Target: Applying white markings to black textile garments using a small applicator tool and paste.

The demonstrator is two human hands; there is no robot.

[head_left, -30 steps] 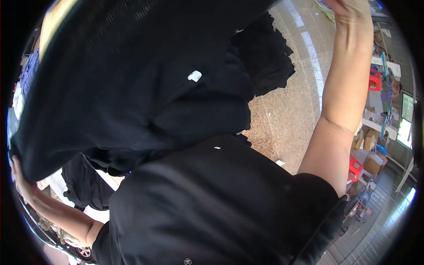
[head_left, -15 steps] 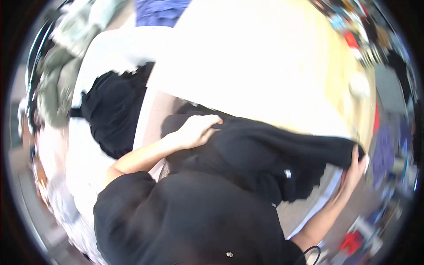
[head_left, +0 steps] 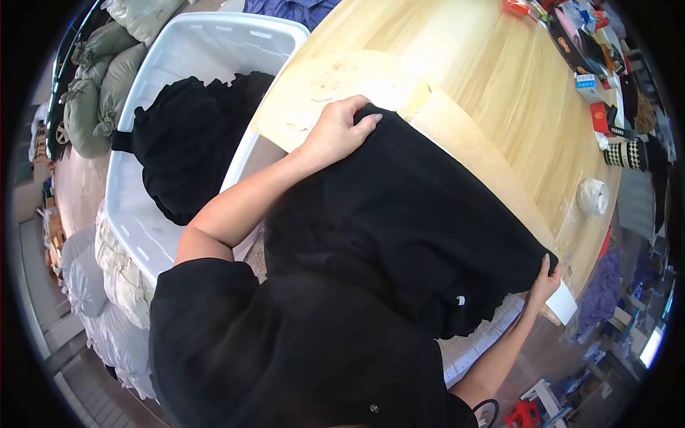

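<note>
Pale wooden table (head_left: 499, 78), far right; white bin (head_left: 132, 232), left, black cloth (head_left: 185, 150) inside. Black garment (head_left: 428, 207), one: at table's near edge, far corners gripped by left hand (head_left: 337, 132) and right hand (head_left: 545, 283), well apart.

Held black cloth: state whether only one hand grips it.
No, the left hand pinches one corner of the black cloth and the right hand another.

Wood-grain table (head_left: 492, 64) bearing a tan sheet (head_left: 464, 145), white roll (head_left: 592, 196), blue-and-white box (head_left: 589, 87)
</note>
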